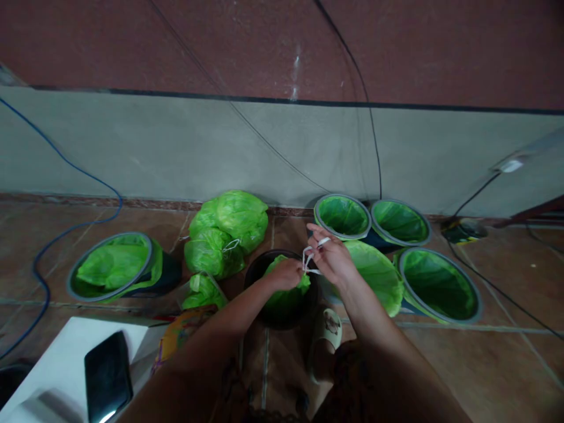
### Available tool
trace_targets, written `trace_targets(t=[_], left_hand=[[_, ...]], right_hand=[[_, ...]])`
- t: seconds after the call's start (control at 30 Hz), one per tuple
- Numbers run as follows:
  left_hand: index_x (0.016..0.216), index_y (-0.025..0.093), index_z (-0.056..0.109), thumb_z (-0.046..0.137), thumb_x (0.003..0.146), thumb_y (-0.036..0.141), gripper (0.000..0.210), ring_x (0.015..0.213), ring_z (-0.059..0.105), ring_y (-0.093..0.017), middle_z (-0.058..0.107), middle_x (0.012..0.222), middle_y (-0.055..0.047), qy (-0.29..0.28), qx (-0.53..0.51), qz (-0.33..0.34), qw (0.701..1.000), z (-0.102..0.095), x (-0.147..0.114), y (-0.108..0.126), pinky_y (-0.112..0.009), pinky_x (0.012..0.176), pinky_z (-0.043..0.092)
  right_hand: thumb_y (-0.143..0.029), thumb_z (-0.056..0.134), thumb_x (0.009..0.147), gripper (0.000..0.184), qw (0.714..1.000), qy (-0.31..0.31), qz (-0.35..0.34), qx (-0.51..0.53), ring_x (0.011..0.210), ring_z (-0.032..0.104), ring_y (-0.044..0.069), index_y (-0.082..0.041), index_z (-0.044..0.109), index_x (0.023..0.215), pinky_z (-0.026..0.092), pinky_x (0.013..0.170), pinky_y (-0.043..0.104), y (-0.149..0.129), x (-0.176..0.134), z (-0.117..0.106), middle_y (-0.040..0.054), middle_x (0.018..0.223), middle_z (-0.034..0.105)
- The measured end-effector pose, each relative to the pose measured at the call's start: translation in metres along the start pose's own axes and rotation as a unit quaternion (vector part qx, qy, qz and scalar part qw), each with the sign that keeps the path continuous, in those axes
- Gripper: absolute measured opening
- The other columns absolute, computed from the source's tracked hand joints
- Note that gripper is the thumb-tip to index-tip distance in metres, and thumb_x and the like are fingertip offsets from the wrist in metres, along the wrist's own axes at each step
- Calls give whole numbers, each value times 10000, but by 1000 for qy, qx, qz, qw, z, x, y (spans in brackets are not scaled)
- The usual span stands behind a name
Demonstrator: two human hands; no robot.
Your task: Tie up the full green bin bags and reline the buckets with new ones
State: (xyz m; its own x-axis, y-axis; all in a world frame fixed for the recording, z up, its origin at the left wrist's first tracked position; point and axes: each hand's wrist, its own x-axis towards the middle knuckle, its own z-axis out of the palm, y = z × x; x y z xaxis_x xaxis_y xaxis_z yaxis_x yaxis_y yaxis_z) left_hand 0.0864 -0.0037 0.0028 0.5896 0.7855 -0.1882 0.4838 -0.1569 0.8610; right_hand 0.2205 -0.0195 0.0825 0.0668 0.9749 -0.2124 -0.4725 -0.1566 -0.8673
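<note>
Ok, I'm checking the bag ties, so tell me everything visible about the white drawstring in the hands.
The white drawstring is a thin, plastic-looking cord, looped and slack, coming from the green bag in the dark bin. The right hand has it wrapped around its fingers; the left hand grips the bag's gathered top beside it.

A bright green plastic bag point(286, 294) sits crumpled inside a dark round bin point(264, 276) standing upright on the brown tiled floor point(484, 364), its top gathered toward the bin's far rim. A thin white drawstring point(308, 258) rises from the bag's mouth in loops, pulled up and taut above the bin. The bag fills most of the opening, with the bin's dark rim showing on the left side.
</note>
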Motion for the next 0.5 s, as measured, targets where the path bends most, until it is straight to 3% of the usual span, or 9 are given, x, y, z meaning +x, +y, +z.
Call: trace_targets(t=[0.07, 0.13, 0.2, 0.3, 0.4, 0.5], left_hand=[[829, 239, 753, 524, 783, 155, 249, 749, 634, -153, 727, 786, 1, -37, 23, 48, 998, 8, -3, 2, -214, 709, 439], [811, 230, 750, 528, 816, 221, 223, 706, 630, -153, 717, 752, -5, -49, 48, 64, 996, 11, -5, 3, -220, 693, 438], [730, 207, 738, 516, 843, 291, 263, 623, 598, -155, 667, 637, -13, -33, 68, 43, 996, 11, -3, 1, -235, 652, 428], [707, 184, 729, 456, 858, 282, 327, 605, 578, -158, 634, 599, -20, 13, 47, -7, 999, 5, 3, -3, -251, 639, 421], [716, 159, 718, 461, 836, 277, 307, 591, 554, -138, 624, 606, -12, 43, -14, -48, 998, -2, 8, -10, -241, 610, 410], [644, 142, 680, 481, 828, 303, 315, 549, 512, -114, 583, 561, -2, 62, -49, -74, 994, -5, 9, -14, -222, 556, 374]], right_hand=[[-324, 682, 722, 283, 1000, 13, 2, 14, 508, 378, 72, -206, 625, 973, 407, 520, 226, 0, 4, -1, -84, 576, 381], [-300, 691, 696, 289, 999, 26, 1, 18, 572, 469, 81, -203, 621, 959, 446, 585, 235, 1, 8, -5, -62, 625, 471], [-270, 703, 659, 334, 999, 36, 1, -11, 688, 563, 106, -205, 603, 971, 476, 676, 257, 7, 11, -10, -26, 735, 583], [-253, 686, 658, 397, 988, 28, 3, -152, 769, 603, 139, -204, 581, 1037, 473, 716, 274, 22, 13, -20, 4, 841, 653], [-272, 636, 738, 381, 936, -42, 19, -348, 742, 602, 152, -181, 590, 1104, 456, 703, 278, 37, 11, -29, 18, 814, 669], [-276, 561, 835, 205, 841, -92, 18, -533, 737, 604, 159, -175, 657, 986, 424, 703, 272, 42, 7, -32, 46, 790, 680]])
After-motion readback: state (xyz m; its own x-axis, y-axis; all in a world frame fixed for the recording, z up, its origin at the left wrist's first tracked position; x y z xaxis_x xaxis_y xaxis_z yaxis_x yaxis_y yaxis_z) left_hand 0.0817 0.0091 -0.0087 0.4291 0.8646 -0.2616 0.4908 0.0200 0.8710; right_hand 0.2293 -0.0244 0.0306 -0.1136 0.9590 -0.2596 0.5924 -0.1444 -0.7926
